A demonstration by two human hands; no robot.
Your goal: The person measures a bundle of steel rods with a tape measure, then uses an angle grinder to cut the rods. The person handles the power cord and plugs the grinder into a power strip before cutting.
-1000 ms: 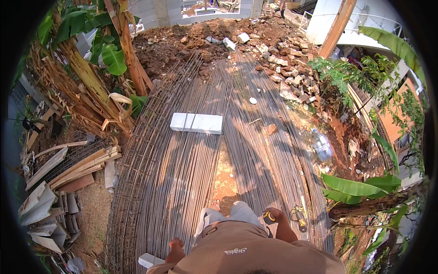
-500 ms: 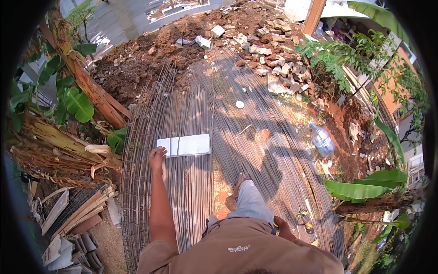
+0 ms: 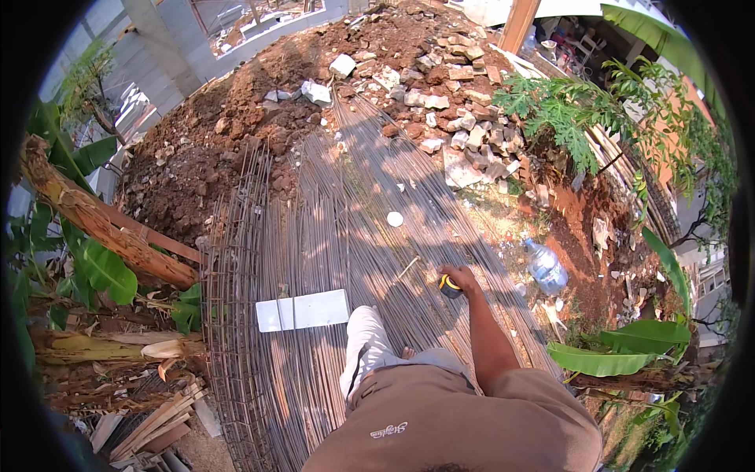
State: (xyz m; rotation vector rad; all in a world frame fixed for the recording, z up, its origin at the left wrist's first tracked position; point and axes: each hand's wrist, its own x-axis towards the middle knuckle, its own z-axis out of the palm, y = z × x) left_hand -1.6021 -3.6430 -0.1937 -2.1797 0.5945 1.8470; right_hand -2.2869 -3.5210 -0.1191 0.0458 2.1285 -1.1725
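Note:
My right hand (image 3: 465,278) is closed around a black and yellow tape measure (image 3: 450,287), held out over the long steel bars (image 3: 425,228). No blade shows pulled out of it. My left hand is out of sight, and so is its forearm. On the bars left of my knee lies a flat white block (image 3: 303,311), with a thin bar running across its top.
Tied rebar cages (image 3: 232,259) line the left side. Banana trunks (image 3: 118,228) stand beyond them. A rubble heap (image 3: 472,126) rises at the far right, and a clear blue plastic bottle (image 3: 546,267) lies on the right. A white disc (image 3: 395,219) rests on the bars.
My left hand has left the white block and gone out of view. My right arm has swung forward with the tape measure. My legs have stepped, and the view has shifted.

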